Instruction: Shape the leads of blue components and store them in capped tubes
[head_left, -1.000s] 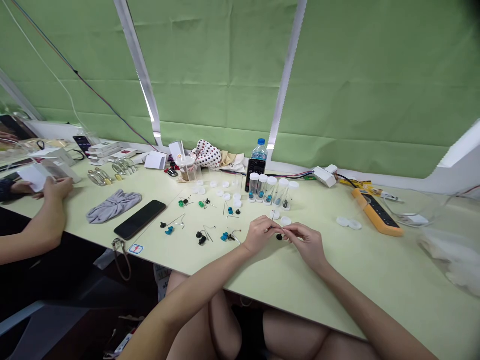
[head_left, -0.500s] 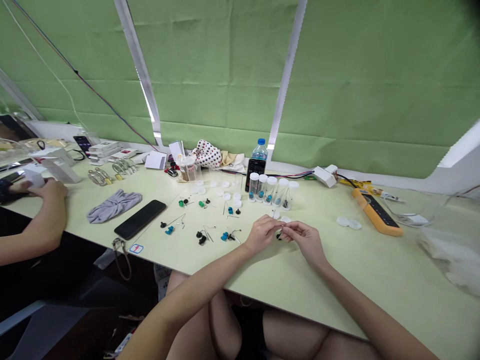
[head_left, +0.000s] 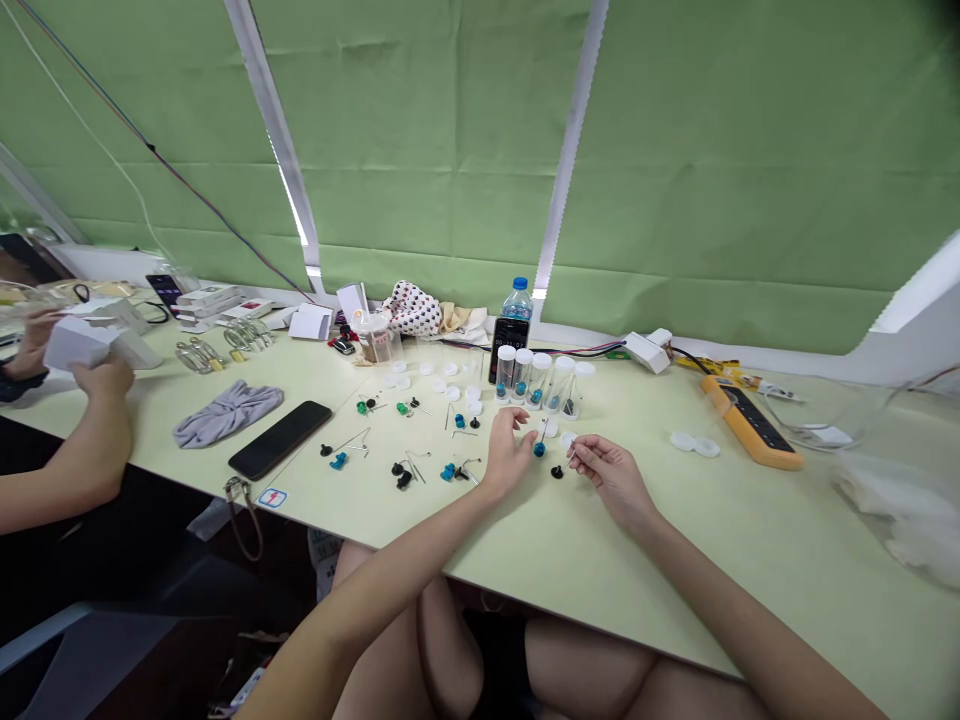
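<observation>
Standing between the near and far edges of the desk (head_left: 720, 560), a blue piece (head_left: 539, 450) with a thin rod (head_left: 544, 431) is just beside your left hand (head_left: 511, 452), fingers loosely curved, thumb apart. Your right hand (head_left: 611, 477) pinches a slim metal bit (head_left: 572, 452). Capped tubes (head_left: 522, 374) stand toward the far edge; green sheets (head_left: 705, 180) hang behind.

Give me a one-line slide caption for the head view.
Right hand pinching a thin piece, left hand open beside a small blue part, clear tubes standing behind.
</observation>
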